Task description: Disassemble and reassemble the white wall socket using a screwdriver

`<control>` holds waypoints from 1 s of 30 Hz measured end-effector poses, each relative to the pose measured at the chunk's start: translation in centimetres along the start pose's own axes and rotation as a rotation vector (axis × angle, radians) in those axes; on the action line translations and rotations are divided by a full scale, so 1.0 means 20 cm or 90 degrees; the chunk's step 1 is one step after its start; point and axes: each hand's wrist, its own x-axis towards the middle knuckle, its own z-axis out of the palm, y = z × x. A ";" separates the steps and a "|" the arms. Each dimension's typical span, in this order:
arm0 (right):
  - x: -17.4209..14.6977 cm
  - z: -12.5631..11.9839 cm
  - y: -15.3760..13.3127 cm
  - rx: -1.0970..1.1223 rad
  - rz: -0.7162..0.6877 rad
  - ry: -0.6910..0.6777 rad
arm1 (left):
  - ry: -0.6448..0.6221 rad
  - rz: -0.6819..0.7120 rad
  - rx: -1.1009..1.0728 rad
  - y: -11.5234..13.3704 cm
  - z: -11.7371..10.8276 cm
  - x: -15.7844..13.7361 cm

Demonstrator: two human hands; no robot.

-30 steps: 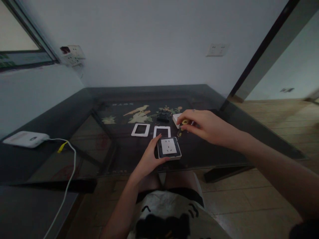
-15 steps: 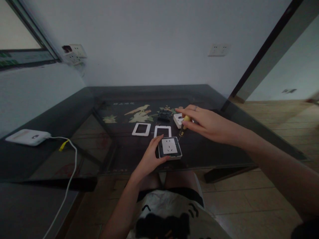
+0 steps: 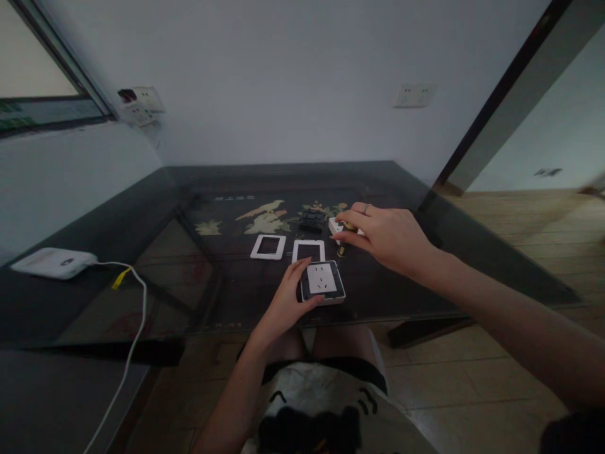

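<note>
A wall socket point(image 3: 322, 281) with a white face in a dark frame lies near the front edge of the dark glass table point(image 3: 227, 208). My left hand point(image 3: 285, 301) grips its left side. My right hand point(image 3: 385, 236) hovers farther back and to the right, its fingers closed around a small screwdriver point(image 3: 346, 229) with a yellow handle, the dark tip pointing down toward the table. A white box part point(image 3: 334, 224) sits partly hidden under that hand.
Two white cover frames point(image 3: 268, 246) point(image 3: 308, 250) lie just behind the socket, and a black module point(image 3: 312, 219) sits behind them. A white device point(image 3: 53, 263) with a white cable point(image 3: 135, 328) rests at the table's left. Wall outlets point(image 3: 414, 94) are mounted behind.
My right hand lifted the screwdriver with fingers spread, then lowered and closed over it again near the white box part. My left hand stayed on the socket.
</note>
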 end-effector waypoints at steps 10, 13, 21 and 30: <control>0.00 -0.03 0.03 0.119 -0.042 -0.020 | 0.002 -0.008 -0.004 0.01 -0.01 0.00; 0.01 0.00 -0.01 0.011 0.023 0.021 | -0.001 -0.004 -0.004 0.01 0.00 0.00; 0.02 -0.02 0.04 0.131 -0.042 -0.022 | 0.002 0.001 0.000 0.00 0.00 -0.01; 0.03 -0.04 0.01 0.210 -0.059 -0.013 | -0.002 0.001 0.000 0.01 0.00 0.00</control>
